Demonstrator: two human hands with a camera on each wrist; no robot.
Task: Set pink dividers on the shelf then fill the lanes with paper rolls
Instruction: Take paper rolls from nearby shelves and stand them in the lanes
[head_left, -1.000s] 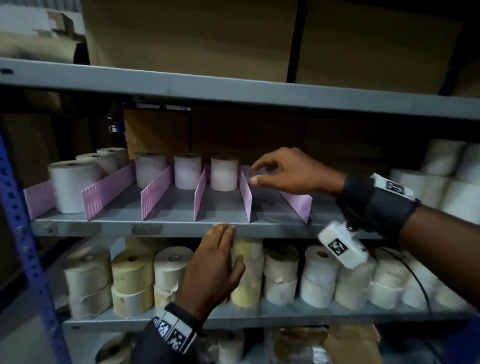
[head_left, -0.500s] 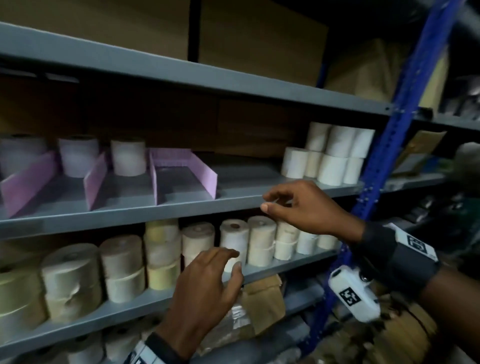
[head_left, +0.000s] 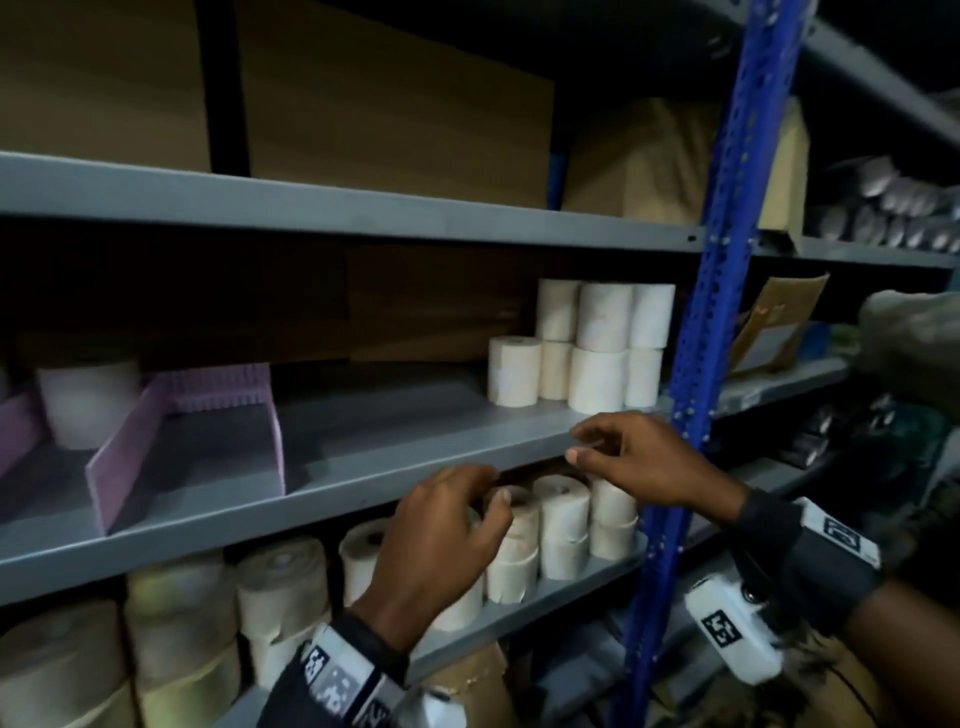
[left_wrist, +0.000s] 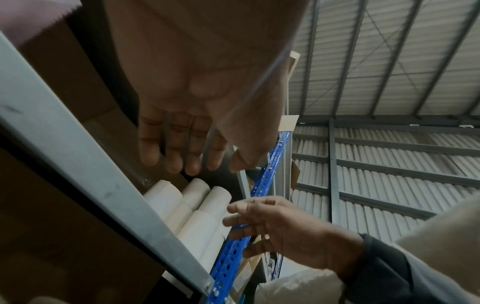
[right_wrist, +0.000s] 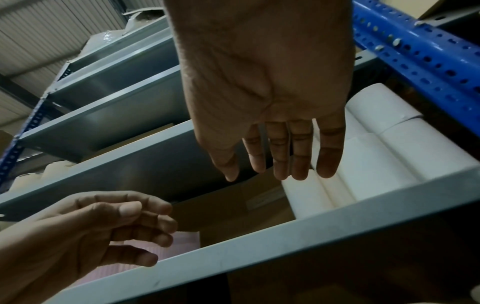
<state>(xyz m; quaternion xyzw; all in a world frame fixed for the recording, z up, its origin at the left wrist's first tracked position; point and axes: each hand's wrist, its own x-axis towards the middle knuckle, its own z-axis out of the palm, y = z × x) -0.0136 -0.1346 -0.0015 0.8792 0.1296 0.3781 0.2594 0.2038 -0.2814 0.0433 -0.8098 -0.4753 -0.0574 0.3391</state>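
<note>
Both hands hovered at centre frame, holding nothing: the left hand (head_left: 441, 540) loosely curled before the lower rolls, the right hand (head_left: 639, 462) half-curled at the front edge of the shelf (head_left: 363, 467). The pink dividers (head_left: 182, 431) stood at left of frame, their rightmost lane bare. The stack of paper rolls (head_left: 582, 348) waited upper right, beside the blue upright (head_left: 711, 291). The risk, as I judged it: snatching a lower roll could topple the upper tier, and a careless sweep leftward could knock a light divider askew.
</note>
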